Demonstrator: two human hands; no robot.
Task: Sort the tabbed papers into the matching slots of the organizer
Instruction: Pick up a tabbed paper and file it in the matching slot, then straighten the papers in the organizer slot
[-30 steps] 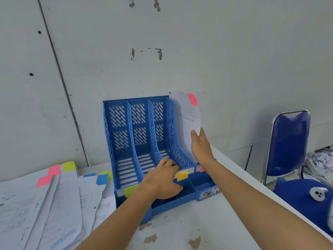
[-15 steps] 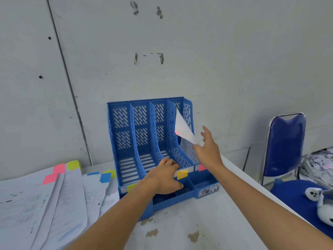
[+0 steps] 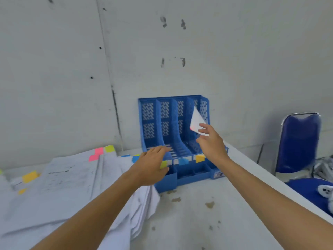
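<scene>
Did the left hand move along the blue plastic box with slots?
Yes. The left hand slid leftward along the front of the blue plastic organizer, from beside its yellow label to its yellow-green label.

Office: tabbed papers (image 3: 72, 179), blue organizer (image 3: 173, 127), chair (image 3: 299, 141), bare wall (image 3: 234, 51)

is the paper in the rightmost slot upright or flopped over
Flopped over: the white paper sheet in the blue plastic organizer, rightmost slot, bends forward, its corner hanging down.

Right hand (image 3: 212, 144) spread beside bent paper (image 3: 196, 121) in rightmost slot of organizer (image 3: 148, 112); left hand (image 3: 153, 166) relaxed at its front
</scene>
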